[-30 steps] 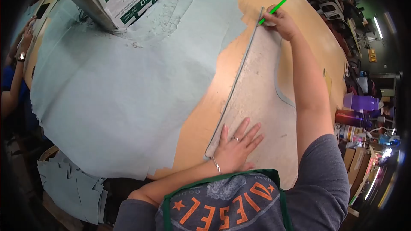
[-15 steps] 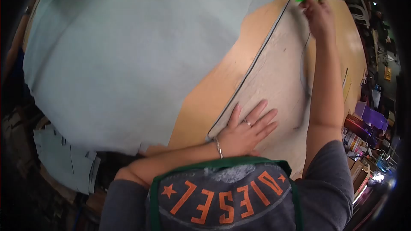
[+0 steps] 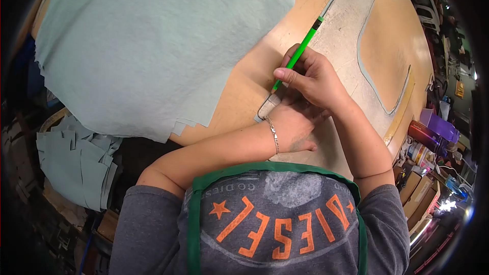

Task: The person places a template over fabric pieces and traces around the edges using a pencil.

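My right hand [image 3: 318, 79] grips a green pencil [image 3: 304, 46] with a black band near its top. The pencil's tip points down at the left edge of a worn, pale grey-beige flat pattern piece [image 3: 344, 28], close to its lower corner. My left hand [image 3: 293, 125] rests palm down on that piece, thumb stretched out toward my body. The right hand hides much of the left hand's fingers. A dark line follows the piece's left edge, and a curved cut-out shapes its right side. Underneath is the tan tabletop [image 3: 397, 40].
A large pale blue-grey sheet stack [image 3: 153, 56] covers the table's left part. Cut pale pieces [image 3: 76, 163] lie in a pile at lower left. Beyond the right edge are a purple container [image 3: 439, 125], cardboard boxes [image 3: 420, 193] and assorted clutter.
My right hand came down from the far end of the pattern piece to its near corner, with the pencil now pointing downward. The left hand stayed on the piece, slightly turned.
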`<state>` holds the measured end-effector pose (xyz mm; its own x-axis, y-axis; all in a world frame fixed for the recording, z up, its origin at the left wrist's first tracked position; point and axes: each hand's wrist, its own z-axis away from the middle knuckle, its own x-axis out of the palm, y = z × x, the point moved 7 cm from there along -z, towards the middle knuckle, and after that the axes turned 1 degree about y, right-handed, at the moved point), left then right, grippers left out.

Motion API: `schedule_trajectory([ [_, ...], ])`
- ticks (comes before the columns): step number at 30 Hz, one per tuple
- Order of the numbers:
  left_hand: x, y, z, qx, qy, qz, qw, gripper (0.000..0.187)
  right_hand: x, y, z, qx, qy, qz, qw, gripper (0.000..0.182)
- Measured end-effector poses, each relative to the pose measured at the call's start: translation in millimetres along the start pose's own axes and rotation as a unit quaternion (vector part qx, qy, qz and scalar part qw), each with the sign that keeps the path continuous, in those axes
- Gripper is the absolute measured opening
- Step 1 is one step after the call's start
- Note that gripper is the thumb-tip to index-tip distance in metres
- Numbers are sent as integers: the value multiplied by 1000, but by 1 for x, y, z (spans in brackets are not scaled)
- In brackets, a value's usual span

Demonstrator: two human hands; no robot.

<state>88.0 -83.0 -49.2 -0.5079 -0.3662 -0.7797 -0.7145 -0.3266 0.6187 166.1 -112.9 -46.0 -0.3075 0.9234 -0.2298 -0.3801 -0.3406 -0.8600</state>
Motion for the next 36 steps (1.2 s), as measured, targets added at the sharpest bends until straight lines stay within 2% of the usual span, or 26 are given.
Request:
schedule_trajectory([
  [4,-2,1,-1,-15,-39,-23,999,76,4,-1,2,-32,3,21,999,19],
  [7,-1,0,0,-14,2,-21,1000,76,3,-2,2,-51,3,37,998,18],
  [10,1,0,-2,-9,-20,-29,999,77,-14,-5,-1,-75,26,45,996,18],
  [12,1,2,-3,-16,-11,-49,999,78,-49,-7,-10,-90,77,79,990,18],
  [14,0,3,-5,-23,-10,-59,998,79,-90,-1,-26,-128,131,33,983,16],
  [16,-1,3,-5,-32,-25,-61,997,81,-139,1,-45,-124,176,95,972,14],
  [20,4,2,-6,-20,-12,-85,996,83,-238,2,-75,-137,252,2,958,12],
  [23,11,1,-7,-14,9,-94,995,83,-257,-11,-83,-170,209,-84,959,12],
  [25,12,1,-8,-14,13,-121,993,85,-255,-15,-82,-183,213,-138,950,12],
  [28,12,1,-7,-8,12,-132,991,86,-208,-10,-78,-174,181,-117,961,13],
  [30,10,2,-7,-9,10,-126,992,85,-145,-21,-59,-157,138,-108,972,13],
  [32,9,1,-6,-12,4,-116,993,84,-98,-16,-45,-97,22,-86,991,14],
  [34,5,2,-6,-13,-2,-85,996,81,-59,-16,-31,-89,-4,-138,986,17],
  [36,6,1,-5,-14,-24,-34,999,80,-38,-7,-22,-56,-23,-38,997,18],
])
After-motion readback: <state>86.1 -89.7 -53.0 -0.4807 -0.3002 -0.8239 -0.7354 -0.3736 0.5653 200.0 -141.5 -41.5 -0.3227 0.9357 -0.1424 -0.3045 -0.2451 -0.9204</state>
